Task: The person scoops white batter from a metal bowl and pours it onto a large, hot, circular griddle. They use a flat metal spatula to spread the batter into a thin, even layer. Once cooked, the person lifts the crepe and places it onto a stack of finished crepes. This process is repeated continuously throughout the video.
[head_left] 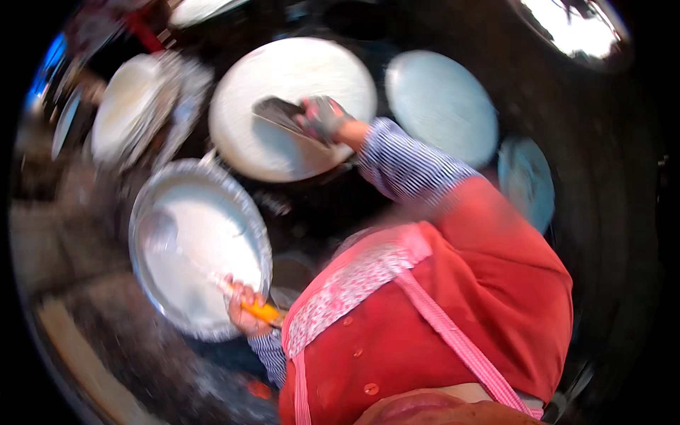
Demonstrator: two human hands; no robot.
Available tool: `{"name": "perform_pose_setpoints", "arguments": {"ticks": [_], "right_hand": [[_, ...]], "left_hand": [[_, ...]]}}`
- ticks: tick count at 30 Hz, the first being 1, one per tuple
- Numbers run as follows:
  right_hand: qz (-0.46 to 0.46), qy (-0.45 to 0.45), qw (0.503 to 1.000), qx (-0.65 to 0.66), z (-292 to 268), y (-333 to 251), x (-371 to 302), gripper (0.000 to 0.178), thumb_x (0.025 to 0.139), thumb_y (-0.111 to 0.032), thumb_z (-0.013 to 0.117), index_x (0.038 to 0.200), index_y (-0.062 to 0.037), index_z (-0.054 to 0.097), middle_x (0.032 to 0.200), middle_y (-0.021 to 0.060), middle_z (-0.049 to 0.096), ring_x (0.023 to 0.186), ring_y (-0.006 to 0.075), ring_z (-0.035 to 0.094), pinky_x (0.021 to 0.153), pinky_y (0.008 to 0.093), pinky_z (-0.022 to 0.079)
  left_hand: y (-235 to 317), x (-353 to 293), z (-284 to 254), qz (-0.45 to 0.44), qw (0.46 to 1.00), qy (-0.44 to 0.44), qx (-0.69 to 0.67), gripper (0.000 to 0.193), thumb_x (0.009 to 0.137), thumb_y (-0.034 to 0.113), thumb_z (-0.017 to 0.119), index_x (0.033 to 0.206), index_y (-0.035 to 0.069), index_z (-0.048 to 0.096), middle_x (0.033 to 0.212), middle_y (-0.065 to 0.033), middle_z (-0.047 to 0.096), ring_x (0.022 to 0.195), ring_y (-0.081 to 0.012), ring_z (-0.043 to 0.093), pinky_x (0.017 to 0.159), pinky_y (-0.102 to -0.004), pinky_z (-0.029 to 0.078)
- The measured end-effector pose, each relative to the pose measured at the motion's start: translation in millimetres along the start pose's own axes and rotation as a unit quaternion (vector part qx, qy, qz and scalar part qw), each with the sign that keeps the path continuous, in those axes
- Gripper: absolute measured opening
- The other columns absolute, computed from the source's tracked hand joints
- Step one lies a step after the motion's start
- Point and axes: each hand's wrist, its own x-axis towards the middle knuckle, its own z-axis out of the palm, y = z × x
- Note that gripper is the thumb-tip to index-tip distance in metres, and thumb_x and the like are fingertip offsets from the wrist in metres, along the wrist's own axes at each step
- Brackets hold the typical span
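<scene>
Head view looks down on a person in a red top and pink apron. Right hand [322,117], in a dark glove, is closed around a flat scraper [278,112] whose blade lies on a round white batter disc [292,106]. Left hand [246,308] is wrapped around the orange handle of a ladle [261,310], its bowl resting in a wide metal basin [145,280] of white batter, just below the disc. More pale round discs [440,105] lie to the right, blurred.

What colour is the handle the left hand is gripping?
Orange, seen in the head view: the handle in the left hand.
</scene>
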Motion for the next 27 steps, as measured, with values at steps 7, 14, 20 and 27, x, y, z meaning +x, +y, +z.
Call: {"name": "perform_pose_setpoints", "arguments": {"ticks": [7, 14, 20, 27], "right_hand": [[-0.067, 0.281, 0.954, 0.073, -98.1, 76.9, -92.0, 0.023, 0.083, -0.018, 0.049, 0.098, -0.0059, 0.061, 0.092, 0.0135, 0.062, 0.085, 0.0253, 0.060, 0.070, 0.0351, 0.050], [-0.336, 0.205, 0.919, 0.028, -135.0, 46.3, -254.2, 0.022, 0.073, -0.026, 0.053, 0.076, -0.0051, 0.058, 0.071, 0.0113, 0.056, 0.065, 0.0265, 0.059, 0.052, 0.0393, 0.048], [-0.347, 0.221, 0.909, 0.070, -132.3, 104.9, -327.6, 0.025, 0.075, -0.027, 0.052, 0.078, -0.0027, 0.058, 0.073, 0.0129, 0.058, 0.069, 0.0293, 0.059, 0.059, 0.0389, 0.049], [-0.198, 0.335, 0.908, -0.155, -242.4, 345.1, -402.4, 0.040, 0.064, -0.014, 0.063, 0.104, -0.0099, 0.058, 0.095, 0.0116, 0.058, 0.090, 0.0278, 0.056, 0.079, 0.0372, 0.047]], "left_hand": [[-45.0, -25.0, 52.3, -0.021, 0.985, -0.157, 0.067, 0.049, 0.082, 0.010, 0.051, 0.125, 0.000, 0.029, 0.083, -0.0043, 0.045, 0.057, -0.0080, 0.044, 0.043, -0.0206, 0.043], [-127.7, -70.5, 183.7, -0.053, 0.956, -0.182, 0.222, 0.036, 0.085, 0.018, 0.048, 0.116, 0.002, 0.036, 0.077, -0.0035, 0.046, 0.054, -0.0081, 0.044, 0.042, -0.0207, 0.042], [-202.1, -130.4, 262.1, -0.081, 0.925, -0.174, 0.328, 0.026, 0.089, 0.027, 0.041, 0.101, 0.005, 0.045, 0.067, -0.0032, 0.047, 0.051, -0.0096, 0.045, 0.042, -0.0219, 0.042], [-252.8, -170.2, 252.9, -0.248, 0.929, -0.218, 0.166, 0.027, 0.090, 0.032, 0.040, 0.095, 0.008, 0.052, 0.062, -0.0048, 0.049, 0.051, -0.0115, 0.047, 0.041, -0.0250, 0.044]]}}
